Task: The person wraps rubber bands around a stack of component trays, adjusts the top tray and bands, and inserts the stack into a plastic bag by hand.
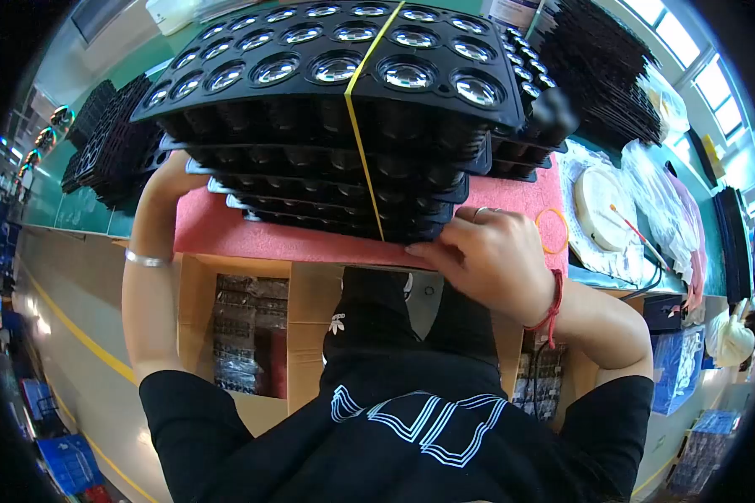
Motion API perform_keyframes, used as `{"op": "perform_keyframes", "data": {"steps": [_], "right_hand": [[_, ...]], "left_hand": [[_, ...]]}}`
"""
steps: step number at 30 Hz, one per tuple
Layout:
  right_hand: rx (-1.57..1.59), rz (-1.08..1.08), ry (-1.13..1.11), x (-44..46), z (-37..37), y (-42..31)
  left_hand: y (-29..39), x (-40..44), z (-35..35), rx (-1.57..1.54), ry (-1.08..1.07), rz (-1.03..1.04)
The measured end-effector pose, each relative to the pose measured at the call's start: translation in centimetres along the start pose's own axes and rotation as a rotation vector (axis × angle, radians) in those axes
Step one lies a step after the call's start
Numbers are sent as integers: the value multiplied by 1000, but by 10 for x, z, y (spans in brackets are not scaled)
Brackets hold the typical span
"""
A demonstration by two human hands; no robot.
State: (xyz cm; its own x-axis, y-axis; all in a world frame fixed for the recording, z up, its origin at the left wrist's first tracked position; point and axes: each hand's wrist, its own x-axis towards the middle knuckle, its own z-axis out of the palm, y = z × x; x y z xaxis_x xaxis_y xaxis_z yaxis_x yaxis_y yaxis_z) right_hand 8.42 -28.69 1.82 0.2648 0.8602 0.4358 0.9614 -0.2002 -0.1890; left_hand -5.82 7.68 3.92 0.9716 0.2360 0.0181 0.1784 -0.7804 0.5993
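A tall stack of black plastic trays (294, 109) stands in front of me, its top tray filled with rows of round, clear lenses (334, 67). A yellow band (361, 151) runs over the top and down the near side. My right hand (491, 256) is closed on the lower right corner of the stack, thumb along the bottom edge and fingers curled. At the left side my left hand (172, 174) reaches around behind the trays; its fingers are hidden.
Pink foam (310, 256) lies under the stack, with an orange rubber band (552, 230) at right. More black trays (600, 71) are piled back right and left. A white round object (604, 208) and plastic bags (663, 197) lie at right. Open cardboard boxes (310, 335) stand below the table.
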Motion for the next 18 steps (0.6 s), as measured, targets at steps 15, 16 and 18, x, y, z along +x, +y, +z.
{"op": "perform_keyframes", "data": {"steps": [15, 16, 18], "right_hand": [[-285, 101, -144, 19, 3, 28], [-314, 88, -144, 20, 4, 29], [-344, 76, -144, 21, 4, 29]], "left_hand": [[38, -88, 61, -537, 155, -98], [35, -91, 67, -415, 202, -50], [36, -95, 75, -231, 253, 3]]}}
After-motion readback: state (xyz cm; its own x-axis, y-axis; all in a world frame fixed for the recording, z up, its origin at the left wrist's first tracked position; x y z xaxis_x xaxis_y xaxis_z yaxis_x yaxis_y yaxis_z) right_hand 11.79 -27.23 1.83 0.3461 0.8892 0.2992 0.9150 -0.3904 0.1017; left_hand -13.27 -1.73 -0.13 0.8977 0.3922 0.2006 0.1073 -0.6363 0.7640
